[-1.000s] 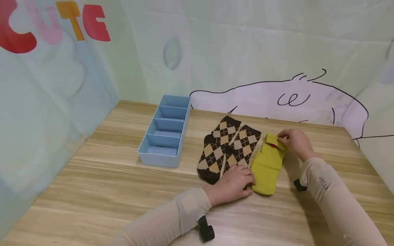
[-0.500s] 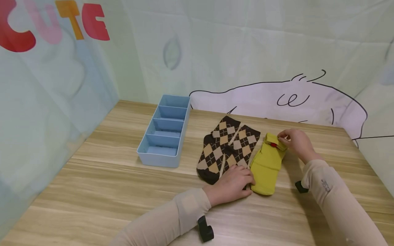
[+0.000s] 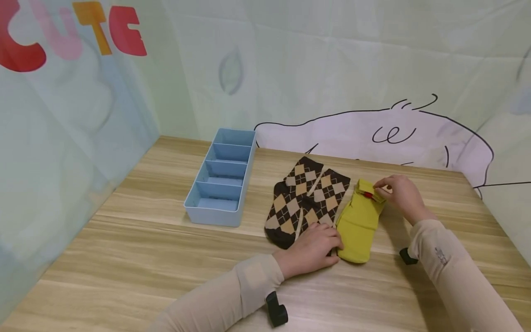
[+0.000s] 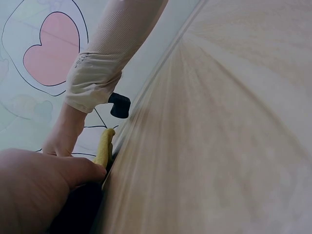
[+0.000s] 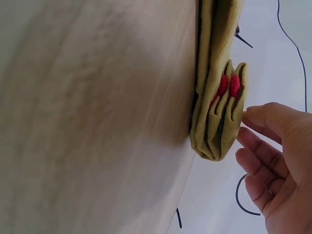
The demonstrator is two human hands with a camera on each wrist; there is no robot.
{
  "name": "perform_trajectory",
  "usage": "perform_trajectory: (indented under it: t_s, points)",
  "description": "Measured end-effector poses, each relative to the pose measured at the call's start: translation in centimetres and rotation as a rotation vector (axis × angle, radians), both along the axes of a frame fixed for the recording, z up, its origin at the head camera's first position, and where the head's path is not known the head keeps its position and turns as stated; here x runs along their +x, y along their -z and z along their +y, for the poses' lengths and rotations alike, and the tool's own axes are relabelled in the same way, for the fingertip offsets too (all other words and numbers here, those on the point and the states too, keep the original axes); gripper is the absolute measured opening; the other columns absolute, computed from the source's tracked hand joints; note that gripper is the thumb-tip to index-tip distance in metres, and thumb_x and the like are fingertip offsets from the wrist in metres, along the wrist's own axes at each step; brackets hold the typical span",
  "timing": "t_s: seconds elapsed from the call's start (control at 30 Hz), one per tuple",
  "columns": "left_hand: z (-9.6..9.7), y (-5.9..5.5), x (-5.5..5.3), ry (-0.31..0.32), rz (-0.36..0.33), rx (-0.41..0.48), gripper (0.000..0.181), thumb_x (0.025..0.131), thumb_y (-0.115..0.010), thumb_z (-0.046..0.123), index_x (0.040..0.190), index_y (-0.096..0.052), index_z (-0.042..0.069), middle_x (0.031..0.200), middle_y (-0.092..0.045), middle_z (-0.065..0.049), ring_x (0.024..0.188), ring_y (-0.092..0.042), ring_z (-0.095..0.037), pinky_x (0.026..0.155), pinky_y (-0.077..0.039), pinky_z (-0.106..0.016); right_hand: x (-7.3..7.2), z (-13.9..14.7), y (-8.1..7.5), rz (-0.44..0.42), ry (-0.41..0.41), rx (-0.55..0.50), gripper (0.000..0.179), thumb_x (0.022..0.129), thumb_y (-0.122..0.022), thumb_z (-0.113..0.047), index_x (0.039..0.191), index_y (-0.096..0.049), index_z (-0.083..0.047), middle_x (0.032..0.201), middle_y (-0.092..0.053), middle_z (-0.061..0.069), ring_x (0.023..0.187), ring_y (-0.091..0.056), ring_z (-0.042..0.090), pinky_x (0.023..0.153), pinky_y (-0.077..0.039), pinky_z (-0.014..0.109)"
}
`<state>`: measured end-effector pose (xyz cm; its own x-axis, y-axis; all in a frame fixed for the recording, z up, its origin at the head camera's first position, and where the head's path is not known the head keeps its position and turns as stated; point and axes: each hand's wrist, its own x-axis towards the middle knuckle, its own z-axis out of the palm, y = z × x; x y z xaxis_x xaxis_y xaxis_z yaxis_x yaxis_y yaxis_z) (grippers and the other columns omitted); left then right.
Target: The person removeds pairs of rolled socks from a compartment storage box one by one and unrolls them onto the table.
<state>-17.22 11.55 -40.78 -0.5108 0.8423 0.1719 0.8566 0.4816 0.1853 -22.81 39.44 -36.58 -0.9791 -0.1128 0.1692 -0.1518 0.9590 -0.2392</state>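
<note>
Yellow socks (image 3: 357, 233) lie flat on the table, layered together, with their far end folded back over itself. Red shows inside the folded layers (image 5: 229, 87) in the right wrist view. My right hand (image 3: 402, 196) touches the top of that fold with thumb and fingertips, the other fingers loosely bent. My left hand (image 3: 311, 249) rests at the near end, its fingertips against the yellow socks' left edge and over the toe of a brown argyle sock (image 3: 327, 193). A second argyle sock (image 3: 286, 207) lies beside it. The left palm hides part of the argyle toe.
A light blue box (image 3: 213, 216) with several compartments stands left of the socks on the wooden table (image 3: 145, 258). A printed cloth backdrop (image 3: 315, 69) rises behind the table's far edge. Black camera mounts (image 3: 276, 310) hang from both wrists.
The folded end of the yellow socks has loosened slightly, and more red shows in it. Both hands have stayed almost in place.
</note>
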Motion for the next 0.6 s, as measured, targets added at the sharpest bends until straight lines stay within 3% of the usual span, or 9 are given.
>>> perform_trajectory:
  t_s: [0.37, 0.6]
  points:
    - [-0.03, 0.04, -0.07, -0.003, -0.009, 0.004, 0.024, 0.088, -0.066, 0.033, 0.109, -0.07, 0.024, 0.116, -0.065, 0.01, 0.11, -0.054, -0.008, 0.098, -0.039, -0.026, 0.46, -0.52, 0.07, 0.036, -0.051, 0.025, 0.015, 0.087, -0.067, -0.011, 0.096, -0.073, -0.001, 0.097, -0.071, 0.021, 0.086, -0.061, 0.035, 0.077, -0.048, 0.051]
    - [0.0, 0.03, -0.03, 0.001, -0.002, 0.005, 0.024, 0.088, -0.066, 0.034, 0.109, -0.07, 0.023, 0.116, -0.065, 0.01, 0.11, -0.054, -0.008, 0.097, -0.039, -0.026, 0.16, -0.55, 0.49, 0.023, -0.044, 0.053, 0.018, 0.086, -0.069, -0.013, 0.097, -0.072, 0.001, 0.101, -0.07, 0.024, 0.091, -0.062, 0.037, 0.084, -0.047, 0.053]
